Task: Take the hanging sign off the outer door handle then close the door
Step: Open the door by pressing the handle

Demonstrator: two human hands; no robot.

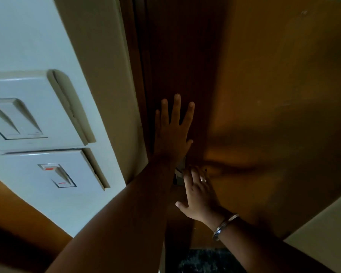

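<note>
No hanging sign shows anywhere in shot: not on the door, not in either hand. Judging by that, the sign step looks done & the closing step is under way, tho the outer handle is out of sight on the far side, so that's a judgement only.

The brown wooden door [274, 95] fills the centre & right of frame, its dark latch edge [165, 56] close against the cream-painted door frame [114, 75], with only a thin dark seam between them. Whether the latch has caught can't be told; the light is dim & the gap is in shadow.

Left hand [172, 133] lies flat on the door near its edge, fingers spread & straight, palm pressing, grip open & holding nothing. Right hand [200, 192], w/ a ring on one finger & a silver metal bangle [224, 225] at the wrist, sits lower; its fingers reach up to a small pale metal lock plate [179, 172], prob. part of the inner handle fitting. That grip is also open, fingers loosely extended, not wrapped round anything visible.

Left of the frame, a white wall [28, 36] carries two white plastic switch plates, the upper [37, 107] w/ rocker switches, the lower [53, 174] w/ red markings. Dark speckled floor [201, 261] shows at bottom.

Left to do, as it appears: a final push until the door seats.
</note>
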